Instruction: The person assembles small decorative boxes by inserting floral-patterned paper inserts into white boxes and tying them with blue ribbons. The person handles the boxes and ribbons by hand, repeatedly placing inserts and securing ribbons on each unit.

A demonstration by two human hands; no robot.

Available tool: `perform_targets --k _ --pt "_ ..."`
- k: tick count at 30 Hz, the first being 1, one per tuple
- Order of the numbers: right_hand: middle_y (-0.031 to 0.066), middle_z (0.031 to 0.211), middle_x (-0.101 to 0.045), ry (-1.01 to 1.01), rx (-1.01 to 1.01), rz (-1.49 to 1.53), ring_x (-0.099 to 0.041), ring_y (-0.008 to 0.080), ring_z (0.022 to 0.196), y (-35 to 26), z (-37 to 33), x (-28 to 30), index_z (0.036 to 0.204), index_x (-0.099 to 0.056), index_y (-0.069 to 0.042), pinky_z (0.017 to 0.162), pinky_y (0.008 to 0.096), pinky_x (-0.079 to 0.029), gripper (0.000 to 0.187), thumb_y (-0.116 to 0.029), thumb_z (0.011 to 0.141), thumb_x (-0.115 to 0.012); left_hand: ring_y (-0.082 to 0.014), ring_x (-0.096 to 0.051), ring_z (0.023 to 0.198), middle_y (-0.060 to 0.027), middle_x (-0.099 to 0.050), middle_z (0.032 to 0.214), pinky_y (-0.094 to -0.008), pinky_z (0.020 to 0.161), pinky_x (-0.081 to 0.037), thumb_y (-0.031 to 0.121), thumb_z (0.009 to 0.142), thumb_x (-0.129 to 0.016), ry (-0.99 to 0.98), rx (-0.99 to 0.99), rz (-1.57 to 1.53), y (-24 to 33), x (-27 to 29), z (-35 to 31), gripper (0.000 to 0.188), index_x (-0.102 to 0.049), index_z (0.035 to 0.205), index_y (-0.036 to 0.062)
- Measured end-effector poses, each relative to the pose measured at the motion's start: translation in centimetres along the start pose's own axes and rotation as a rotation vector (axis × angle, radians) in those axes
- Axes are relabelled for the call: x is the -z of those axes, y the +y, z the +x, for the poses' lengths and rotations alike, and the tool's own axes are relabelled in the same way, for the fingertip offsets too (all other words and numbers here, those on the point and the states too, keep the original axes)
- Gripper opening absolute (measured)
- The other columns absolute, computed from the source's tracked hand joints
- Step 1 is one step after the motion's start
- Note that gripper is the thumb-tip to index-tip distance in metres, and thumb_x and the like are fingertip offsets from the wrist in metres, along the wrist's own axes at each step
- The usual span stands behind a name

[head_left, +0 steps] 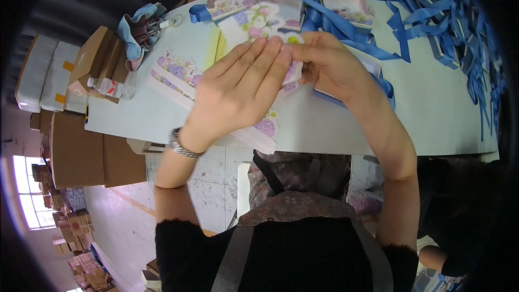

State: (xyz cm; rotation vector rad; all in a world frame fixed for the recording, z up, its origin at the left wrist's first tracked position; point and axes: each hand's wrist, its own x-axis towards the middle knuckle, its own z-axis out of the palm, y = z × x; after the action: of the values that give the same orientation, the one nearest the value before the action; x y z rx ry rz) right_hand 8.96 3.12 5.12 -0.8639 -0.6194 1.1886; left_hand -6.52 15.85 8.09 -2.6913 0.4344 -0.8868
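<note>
Purple and pink flowers cover the card cutout (258, 21) that both hands work on at the middle of the pale table (432, 108). The left hand (238, 89) lies flat over it with fingers stretched and close together, pressing down more than gripping. The right hand (330, 65) curls at the cutout's right edge, its fingertips meeting those of the left hand and pinching the card. Most of the cutout is hidden under the 2 hands; its scalloped top shows just above the fingertips, and a lower corner (265, 130) sticks out below the left palm near the table edge.

Just left of the left hand lies another flowered strip (175, 73). Beyond the hands stand several finished flowered boxes (346, 0), and blue ribbons (432, 16) spread across the far right of the table. A water bottle (111, 87) lies near the left corner, beside brown cartons (92, 57).
</note>
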Motion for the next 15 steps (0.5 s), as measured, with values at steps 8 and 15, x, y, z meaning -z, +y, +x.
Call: perform_targets --k 8,15 --pt "0.0019 0.076 -0.064 0.111 0.25 -0.392 -0.059 0.0122 0.061 -3.6 -4.2 3.1 0.093 -0.063 0.0 0.056 0.0211 -0.046 0.031 -0.031 0.088 -0.062 -0.0302 -0.063 0.098 -0.0152 -0.065 0.102 -0.0489 0.096 -0.043 0.022 0.082 -0.058 0.144 -0.484 -0.781 9.2 0.2 1.9 0.031 -0.067 0.098 -0.0027" --pt "0.0053 0.083 -0.067 -0.143 0.073 -1.976 -0.063 0.02 0.076 -7.1 -15.4 1.0 0.103 -0.068 -0.012 0.067 0.0303 -0.049 0.022 -0.014 0.082 -0.061 -0.0199 -0.058 0.1 -0.0158 -0.059 0.11 -0.0278 0.075 -0.05 0.037 0.083 -0.066 -0.146 0.68 -1.497 0.6 -8.6 4.0 0.086 -0.018 0.135 -0.0116"
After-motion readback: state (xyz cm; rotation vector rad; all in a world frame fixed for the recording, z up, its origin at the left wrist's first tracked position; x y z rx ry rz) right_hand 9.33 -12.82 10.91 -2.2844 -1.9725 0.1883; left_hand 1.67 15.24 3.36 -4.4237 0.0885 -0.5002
